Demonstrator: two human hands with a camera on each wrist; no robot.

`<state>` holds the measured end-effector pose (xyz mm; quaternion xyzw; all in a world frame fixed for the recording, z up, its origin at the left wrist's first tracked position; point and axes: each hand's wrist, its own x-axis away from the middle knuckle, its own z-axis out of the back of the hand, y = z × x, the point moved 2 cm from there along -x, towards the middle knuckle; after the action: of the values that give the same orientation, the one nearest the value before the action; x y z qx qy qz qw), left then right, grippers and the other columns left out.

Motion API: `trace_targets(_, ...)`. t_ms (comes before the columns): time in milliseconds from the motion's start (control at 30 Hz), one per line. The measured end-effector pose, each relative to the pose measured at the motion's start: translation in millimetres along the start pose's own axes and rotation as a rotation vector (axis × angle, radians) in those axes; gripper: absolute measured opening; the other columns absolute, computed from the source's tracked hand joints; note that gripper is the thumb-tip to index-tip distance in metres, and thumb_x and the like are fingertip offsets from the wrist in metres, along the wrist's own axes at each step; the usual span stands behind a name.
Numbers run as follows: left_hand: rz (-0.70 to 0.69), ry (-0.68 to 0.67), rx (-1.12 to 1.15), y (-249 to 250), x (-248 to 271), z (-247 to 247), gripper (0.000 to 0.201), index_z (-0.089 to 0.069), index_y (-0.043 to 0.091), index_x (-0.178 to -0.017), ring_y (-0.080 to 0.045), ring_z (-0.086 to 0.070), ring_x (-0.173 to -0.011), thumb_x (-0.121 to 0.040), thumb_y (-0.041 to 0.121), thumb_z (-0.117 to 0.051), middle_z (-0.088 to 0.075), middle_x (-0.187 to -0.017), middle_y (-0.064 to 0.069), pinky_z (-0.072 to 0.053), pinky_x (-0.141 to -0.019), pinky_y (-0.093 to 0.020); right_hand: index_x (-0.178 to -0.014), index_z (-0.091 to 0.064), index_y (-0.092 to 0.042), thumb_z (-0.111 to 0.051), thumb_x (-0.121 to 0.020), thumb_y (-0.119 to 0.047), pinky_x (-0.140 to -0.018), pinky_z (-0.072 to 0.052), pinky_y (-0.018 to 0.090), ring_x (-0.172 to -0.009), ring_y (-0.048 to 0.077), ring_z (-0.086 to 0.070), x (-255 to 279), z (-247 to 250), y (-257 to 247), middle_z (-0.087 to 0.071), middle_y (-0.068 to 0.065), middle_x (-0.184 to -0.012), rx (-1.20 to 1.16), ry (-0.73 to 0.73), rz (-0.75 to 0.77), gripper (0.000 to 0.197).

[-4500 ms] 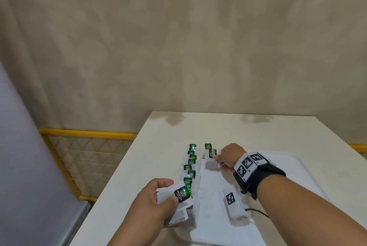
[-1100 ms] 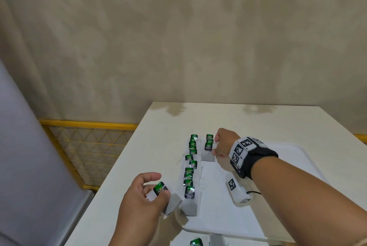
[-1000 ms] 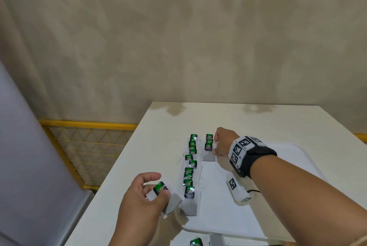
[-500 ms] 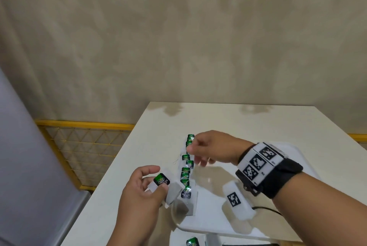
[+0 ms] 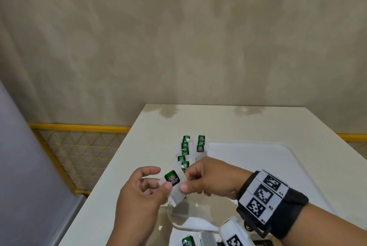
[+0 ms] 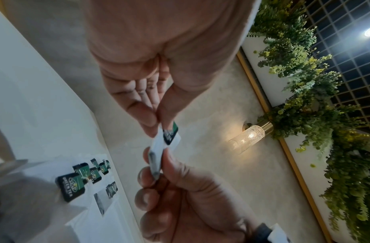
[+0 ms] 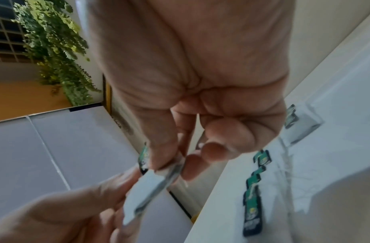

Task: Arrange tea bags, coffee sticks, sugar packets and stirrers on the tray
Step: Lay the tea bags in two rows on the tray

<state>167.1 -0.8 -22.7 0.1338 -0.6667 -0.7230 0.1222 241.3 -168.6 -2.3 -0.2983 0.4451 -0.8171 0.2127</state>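
Pinching one tea bag (image 5: 174, 184), left hand (image 5: 139, 196), right hand (image 5: 208, 180), above tray (image 5: 278, 158)

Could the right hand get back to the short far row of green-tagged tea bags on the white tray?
Probably yes: nothing lies between the right hand and that row, but it is pinching a tea bag with the left hand.

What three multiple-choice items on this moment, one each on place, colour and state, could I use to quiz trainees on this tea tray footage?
1. Where is the held tea bag?
A. in the air between both hands
B. flat on the tray
C. on the floor

2. What colour are the tea bag tags?
A. red
B. green
C. blue

3. What is the right hand doing?
A. resting open on the table
B. pinching the held tea bag
C. gripping the tray rim

Answers: 1 A, the left hand and right hand both hold it above the table edge; 2 B, green labels show; 3 B, thumb and finger pinch it.
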Motion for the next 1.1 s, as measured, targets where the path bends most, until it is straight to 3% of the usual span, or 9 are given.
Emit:
trace_targets(100,0.009,-0.014,-0.026,-1,2,4,0.031,-0.061,0.016,-0.098,-0.025,-0.069,-0.061,-0.078,-0.006,-0.069,-0.07,-0.066,-0.006,-0.056,-0.07,-0.042,-0.059,-0.061,-0.021,-0.072,-0.085,-0.028,-0.056,-0.039,0.024,-0.057,0.013,-0.047,-7,14,14,-0.059,0.0,-0.061,0.038,0.083,-0.099,0.029)
trace_targets(200,-0.001,-0.025,-0.078,0,4,11,0.027,-0.062,0.023,-0.097,-0.027,-0.069,-0.064,-0.08,0.004,-0.071,-0.071,-0.072,0.0,-0.053,-0.067,-0.038,-0.067,-0.061,-0.016,-0.072,-0.086,-0.026,-0.056,-0.042,0.025,-0.06,0.014,-0.052,-20,36,34,-0.069,0.01,-0.078,0.024,0.211,-0.236,0.024)
trace_targets(333,0.011,-0.037,-0.137,0,7,21,0.022,-0.064,0.025,-0.094,-0.022,-0.069,-0.062,-0.079,0.011,-0.073,-0.071,-0.075,0.005,-0.051,-0.067,-0.037,-0.078,-0.063,-0.008,-0.059,-0.094,-0.025,-0.057,-0.039,0.024,-0.062,0.018,-0.051,-37,60,48,-0.064,0.008,-0.077,0.128,0.304,-0.393,0.025)
trace_targets(467,0.034,-0.027,-0.164,-2,9,25,0.019,-0.065,0.024,-0.093,-0.017,-0.068,-0.058,-0.08,0.012,-0.072,-0.071,-0.074,0.008,-0.052,-0.067,-0.038,-0.056,-0.05,-0.014,-0.052,-0.096,-0.035,-0.05,-0.036,0.017,-0.041,0.008,-0.045,-56,63,53,-0.05,-0.007,-0.034,0.434,0.3,-0.52,0.045)
trace_targets(500,0.041,-0.025,-0.163,-3,9,26,0.019,-0.065,0.023,-0.093,-0.017,-0.068,-0.058,-0.081,0.011,-0.071,-0.071,-0.074,0.008,-0.052,-0.067,-0.037,-0.055,-0.047,-0.016,-0.052,-0.096,-0.036,-0.049,-0.036,0.017,-0.039,0.007,-0.044,-60,63,54,-0.048,-0.008,-0.032,0.456,0.302,-0.546,0.046)
trace_targets(667,0.058,-0.023,-0.151,-6,9,26,0.018,-0.065,0.022,-0.093,-0.02,-0.068,-0.06,-0.081,0.011,-0.071,-0.07,-0.073,0.007,-0.048,-0.059,-0.03,-0.061,-0.045,-0.016,-0.054,-0.095,-0.036,-0.052,-0.036,0.019,-0.05,0.01,-0.043,-70,59,54,-0.049,-0.001,-0.06,0.52,0.274,-0.596,0.041)
trace_targets(833,0.066,-0.025,-0.154,-7,9,25,0.017,-0.065,0.022,-0.093,-0.015,-0.067,-0.056,-0.081,0.011,-0.071,-0.07,-0.072,0.007,-0.047,-0.059,-0.029,-0.08,-0.055,-0.011,-0.057,-0.094,-0.036,-0.074,-0.044,0.026,-0.077,0.02,-0.055,-76,56,56,-0.058,0.004,-0.086,0.534,0.256,-0.601,0.028)
trace_targets(1100,0.083,-0.032,-0.171,-6,12,23,0.017,-0.065,0.023,-0.093,-0.015,-0.067,-0.056,-0.081,0.012,-0.071,-0.07,-0.072,0.007,-0.047,-0.062,-0.032,-0.067,-0.046,-0.014,-0.057,-0.094,-0.037,-0.081,-0.045,0.027,-0.084,0.022,-0.053,-74,56,52,-0.053,0.003,-0.078,0.56,0.254,-0.63,0.037)
